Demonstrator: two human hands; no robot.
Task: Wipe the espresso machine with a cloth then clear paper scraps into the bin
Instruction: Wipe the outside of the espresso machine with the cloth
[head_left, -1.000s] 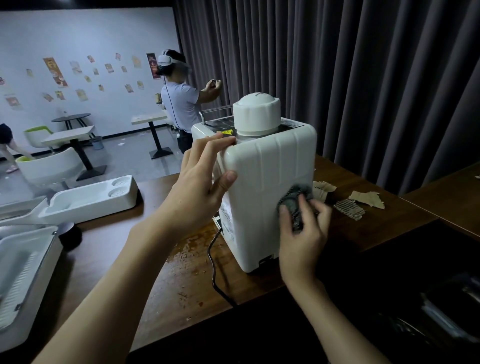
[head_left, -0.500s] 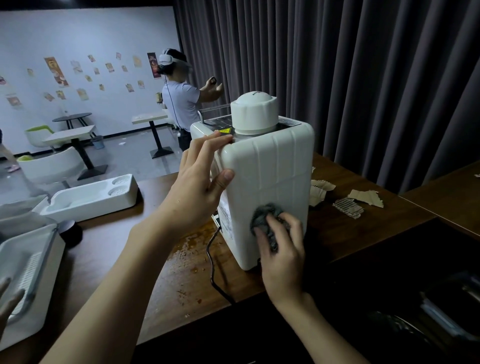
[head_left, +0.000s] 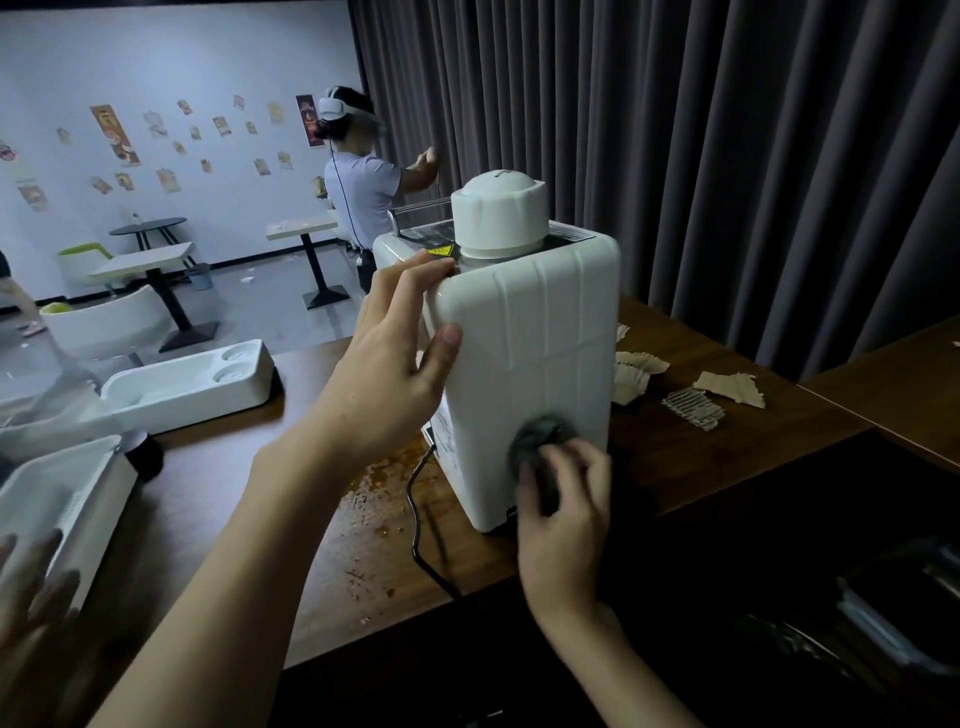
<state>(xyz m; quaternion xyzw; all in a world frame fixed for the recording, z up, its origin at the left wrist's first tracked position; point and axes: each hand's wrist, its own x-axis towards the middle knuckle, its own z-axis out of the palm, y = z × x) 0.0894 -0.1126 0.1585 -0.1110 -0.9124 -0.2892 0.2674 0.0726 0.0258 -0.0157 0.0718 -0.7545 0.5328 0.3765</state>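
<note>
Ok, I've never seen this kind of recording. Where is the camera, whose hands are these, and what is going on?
There is no robot: the single view comes from a camera worn on a person's head, looking down at their own hands. The left hand rests against the upper corner of the white espresso machine. The right hand presses a dark cloth, bunched in its fingers, low on the machine. The machine stands on a wooden counter; torn paper scraps lie to its right, a white tray to its left.
</note>
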